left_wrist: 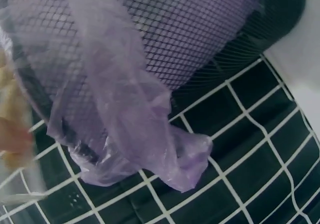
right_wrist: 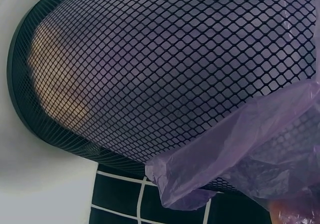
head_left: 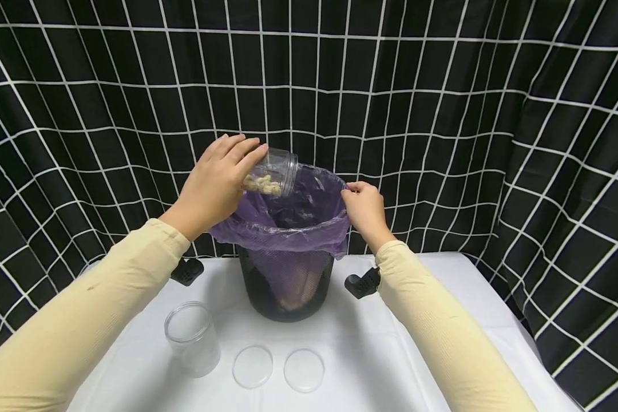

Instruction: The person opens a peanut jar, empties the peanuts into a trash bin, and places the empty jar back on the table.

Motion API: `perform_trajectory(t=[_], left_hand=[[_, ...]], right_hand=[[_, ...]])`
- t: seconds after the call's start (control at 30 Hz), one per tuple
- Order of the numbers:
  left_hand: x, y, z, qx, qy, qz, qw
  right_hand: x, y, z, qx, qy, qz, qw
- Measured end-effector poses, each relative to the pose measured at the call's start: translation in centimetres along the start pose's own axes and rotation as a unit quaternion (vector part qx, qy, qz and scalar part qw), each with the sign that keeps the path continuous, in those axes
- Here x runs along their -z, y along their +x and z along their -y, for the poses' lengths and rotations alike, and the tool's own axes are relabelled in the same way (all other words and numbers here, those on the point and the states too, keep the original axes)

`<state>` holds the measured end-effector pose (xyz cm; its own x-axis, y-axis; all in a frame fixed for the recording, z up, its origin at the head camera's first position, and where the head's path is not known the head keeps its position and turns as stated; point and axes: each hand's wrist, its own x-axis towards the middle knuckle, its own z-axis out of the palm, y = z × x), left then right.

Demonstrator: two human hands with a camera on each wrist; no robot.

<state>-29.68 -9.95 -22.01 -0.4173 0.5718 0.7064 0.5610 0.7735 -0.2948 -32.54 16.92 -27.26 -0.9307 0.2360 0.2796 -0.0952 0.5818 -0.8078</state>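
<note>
My left hand (head_left: 218, 177) grips a clear plastic jar (head_left: 273, 163) from above, tipped onto its side with its mouth facing right. Pale, knobbly pieces like peanuts in their shells (head_left: 264, 185) lie along the jar's lower side. The jar is over the left rim of a black mesh wastebasket (head_left: 254, 286), lined with a purple plastic bag (head_left: 288, 236) folded over the rim. Thumb and fingers of my right hand (head_left: 364, 207) pinch the bag at the right rim. Through the mesh, tan contents (right_wrist: 60, 89) show at the bottom of the bag.
A second clear jar (head_left: 193, 343) stands uncovered on the white-covered table (head_left: 360, 343), front left. Two round clear lids (head_left: 253, 367) lie flat side by side before the wastebasket. A black curtain with white grid lines (head_left: 329, 74) hangs behind and around the table.
</note>
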Motion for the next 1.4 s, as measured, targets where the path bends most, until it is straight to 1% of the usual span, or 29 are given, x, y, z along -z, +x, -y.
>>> perform_trajectory(t=[0.07, 0.13, 0.27, 0.33, 0.43, 0.5, 0.57, 0.67, 0.73, 0.77, 0.93, 1.07, 1.1, 1.17, 1.23, 1.3, 1.33, 1.37, 1.4], left_hand=[[0.0, 0.1, 0.0, 0.004, 0.004, -0.015, 0.9999], [-0.1, 0.1, 0.0, 0.0, 0.004, -0.019, 0.9998], [-0.3, -0.2, -0.1, -0.008, -0.007, 0.007, 0.9999], [-0.4, -0.3, -0.1, -0.008, -0.006, -0.008, 0.9999], [-0.5, -0.2, 0.0, -0.002, -0.001, -0.053, 0.9986], [-0.6, -0.2, 0.0, -0.008, 0.005, -0.063, 0.9979], [-0.9, -0.4, -0.1, -0.017, 0.006, -0.05, 0.9986], [-1.1, -0.8, -0.4, -0.031, 0.005, -0.01, 0.9995], [-1.2, -0.9, -0.5, -0.028, 0.004, -0.003, 0.9996], [-1.2, -0.9, -0.6, -0.026, 0.004, -0.005, 0.9997], [-0.8, -0.3, -0.4, -0.016, 0.007, -0.037, 0.9991], [-0.5, 0.4, -0.2, -0.001, -0.003, -0.079, 0.9968], [-0.4, 0.5, -0.2, 0.003, -0.008, -0.085, 0.9964], [-0.5, 0.6, -0.3, 0.003, -0.017, -0.073, 0.9972], [-0.6, 0.6, -0.4, 0.001, -0.027, -0.041, 0.9988], [-0.8, 0.4, -0.6, -0.004, -0.037, -0.002, 0.9993], [-0.8, 0.3, -0.7, -0.006, -0.042, 0.011, 0.9991], [-0.8, 0.3, -0.8, -0.003, -0.044, 0.015, 0.9989], [-0.8, 0.3, -0.8, 0.0, -0.042, 0.011, 0.999]], right_hand=[[0.0, 0.1, 0.0, 0.002, -0.002, 0.002, 1.0], [0.0, 0.1, 0.0, 0.002, -0.002, 0.001, 1.0], [-0.1, 0.1, -0.1, -0.003, 0.0, 0.002, 1.0], [-0.1, 0.1, 0.0, -0.003, 0.002, 0.002, 1.0], [0.0, 0.1, 0.0, -0.001, 0.001, 0.0, 1.0], [0.0, 0.1, 0.1, 0.002, 0.0, 0.0, 1.0], [0.0, 0.1, 0.1, 0.002, 0.0, -0.001, 1.0], [-0.1, 0.0, 0.1, 0.002, 0.002, -0.001, 1.0], [-0.2, 0.0, 0.2, 0.002, 0.003, 0.0, 1.0], [-0.2, 0.0, 0.2, 0.001, 0.002, 0.0, 1.0], [-0.2, 0.0, 0.2, -0.002, 0.001, 0.003, 1.0], [-0.2, 0.2, 0.1, -0.002, 0.003, 0.003, 1.0], [-0.2, 0.2, 0.1, -0.002, 0.003, 0.003, 1.0], [-0.2, 0.2, 0.1, -0.001, 0.003, 0.005, 1.0], [-0.3, 0.2, 0.1, -0.004, 0.003, 0.007, 1.0], [-0.3, 0.2, 0.1, -0.005, 0.001, 0.008, 1.0], [-0.4, 0.2, 0.1, -0.006, 0.001, 0.008, 1.0], [-0.4, 0.2, 0.1, -0.006, 0.0, 0.008, 1.0], [-0.3, 0.2, 0.1, -0.006, 0.0, 0.006, 1.0]])
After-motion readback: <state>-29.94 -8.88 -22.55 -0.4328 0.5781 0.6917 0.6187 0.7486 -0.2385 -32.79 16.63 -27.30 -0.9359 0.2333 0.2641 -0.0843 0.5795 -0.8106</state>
